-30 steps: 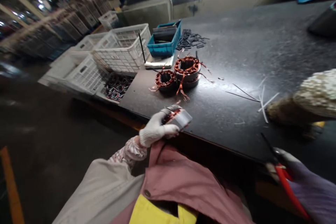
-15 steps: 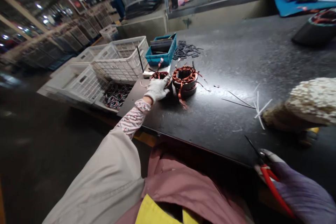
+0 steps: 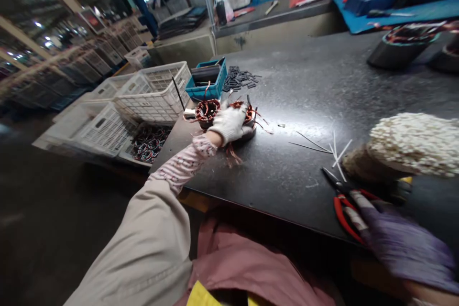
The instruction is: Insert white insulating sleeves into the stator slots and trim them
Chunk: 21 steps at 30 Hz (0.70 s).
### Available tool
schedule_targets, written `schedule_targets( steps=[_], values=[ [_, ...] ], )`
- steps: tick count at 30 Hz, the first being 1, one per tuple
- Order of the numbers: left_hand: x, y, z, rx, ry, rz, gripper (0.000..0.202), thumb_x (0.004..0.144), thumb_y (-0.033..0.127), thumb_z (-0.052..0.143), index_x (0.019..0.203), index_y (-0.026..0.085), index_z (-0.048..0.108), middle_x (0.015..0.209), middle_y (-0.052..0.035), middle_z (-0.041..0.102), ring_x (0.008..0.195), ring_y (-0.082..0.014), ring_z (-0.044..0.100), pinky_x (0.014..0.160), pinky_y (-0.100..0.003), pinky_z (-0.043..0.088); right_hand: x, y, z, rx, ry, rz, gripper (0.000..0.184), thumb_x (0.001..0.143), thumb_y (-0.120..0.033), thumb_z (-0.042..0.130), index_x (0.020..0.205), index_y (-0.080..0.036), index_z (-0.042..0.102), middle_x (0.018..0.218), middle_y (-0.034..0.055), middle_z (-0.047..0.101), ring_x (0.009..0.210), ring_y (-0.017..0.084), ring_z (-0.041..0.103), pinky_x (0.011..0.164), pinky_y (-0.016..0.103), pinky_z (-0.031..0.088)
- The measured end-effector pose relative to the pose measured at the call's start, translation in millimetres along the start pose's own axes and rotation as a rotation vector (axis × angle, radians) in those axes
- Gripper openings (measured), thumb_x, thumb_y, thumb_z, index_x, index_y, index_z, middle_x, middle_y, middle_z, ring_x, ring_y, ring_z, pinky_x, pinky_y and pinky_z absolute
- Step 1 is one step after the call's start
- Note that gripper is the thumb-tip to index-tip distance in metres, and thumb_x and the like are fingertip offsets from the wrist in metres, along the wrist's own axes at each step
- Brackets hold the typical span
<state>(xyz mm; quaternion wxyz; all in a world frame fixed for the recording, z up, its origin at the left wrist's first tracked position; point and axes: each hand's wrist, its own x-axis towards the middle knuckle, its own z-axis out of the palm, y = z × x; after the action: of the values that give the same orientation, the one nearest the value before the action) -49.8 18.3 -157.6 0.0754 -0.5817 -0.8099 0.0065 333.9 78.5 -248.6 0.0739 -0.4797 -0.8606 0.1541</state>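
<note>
My left hand (image 3: 229, 124), in a white knit glove, lies over a pair of copper-wound motor stators on the black workbench (image 3: 304, 76). The smaller stator (image 3: 208, 112) shows to its left, and the larger one (image 3: 248, 114) is mostly hidden beneath it. Whether the fingers grip either stator is hidden. My right hand (image 3: 401, 244), in a blurred purple glove, is at the bench's front edge against the handles of red-handled pliers (image 3: 346, 213). Two more stators (image 3: 403, 45) stand at the far right.
A blue crate (image 3: 206, 83) and loose black pieces (image 3: 238, 79) lie behind the stators. White plastic crates (image 3: 154, 95) stand off the left end, one holding tangled wires (image 3: 148, 143). White strips (image 3: 337, 150) and a lumpy white bundle (image 3: 412, 146) are on the right.
My left hand has moved from the bench's front edge onto the stators, and the stator it held now sits beside the other. My right hand and pliers have moved onto the bench edge.
</note>
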Motion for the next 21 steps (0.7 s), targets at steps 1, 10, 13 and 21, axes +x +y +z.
schedule_targets(
  steps=[1,10,13,21],
  values=[
    [3,7,5.7,-0.014,-0.076,-0.030,0.079,0.079,0.054,0.065,0.141,0.011,0.044,0.119,-0.0165,0.065,0.129,-0.0352,0.047,0.111,-0.049,0.033,-4,-2,0,-0.001,-0.008,0.013,0.054,0.082,-0.065,0.029,0.115,-0.044,0.068,0.106,0.0216,0.066,0.082,0.041,0.066,0.070,0.057,0.043],
    [-9,2,-14.9,-0.284,-0.040,-0.077,0.066,0.076,0.043,0.069,0.134,0.018,0.053,0.118,-0.0088,0.069,0.105,-0.0251,0.066,0.092,-0.034,0.052,-48,-1,8,0.125,0.246,-0.135,0.066,0.089,-0.046,0.042,0.145,-0.063,0.013,0.129,0.0046,0.062,0.113,0.035,0.062,0.090,0.052,0.049],
    [-43,19,-25.0,-0.232,0.121,0.142,0.072,0.073,0.043,0.074,0.136,0.015,0.052,0.124,-0.0111,0.066,0.119,-0.0279,0.059,0.107,-0.040,0.044,-47,-11,11,0.185,0.322,-0.208,0.063,0.088,-0.042,0.046,0.143,-0.064,0.024,0.132,-0.0003,0.061,0.114,0.033,0.063,0.088,0.050,0.052],
    [-96,89,20.4,-0.215,0.020,0.689,0.063,0.080,0.040,0.069,0.134,0.013,0.052,0.126,-0.0147,0.066,0.118,-0.0253,0.062,0.114,-0.045,0.033,-29,-60,14,-0.023,0.501,-0.526,0.046,0.088,-0.046,0.058,0.127,-0.022,0.062,0.132,0.0145,0.061,0.131,0.032,0.050,0.109,0.053,0.040]
  ],
)
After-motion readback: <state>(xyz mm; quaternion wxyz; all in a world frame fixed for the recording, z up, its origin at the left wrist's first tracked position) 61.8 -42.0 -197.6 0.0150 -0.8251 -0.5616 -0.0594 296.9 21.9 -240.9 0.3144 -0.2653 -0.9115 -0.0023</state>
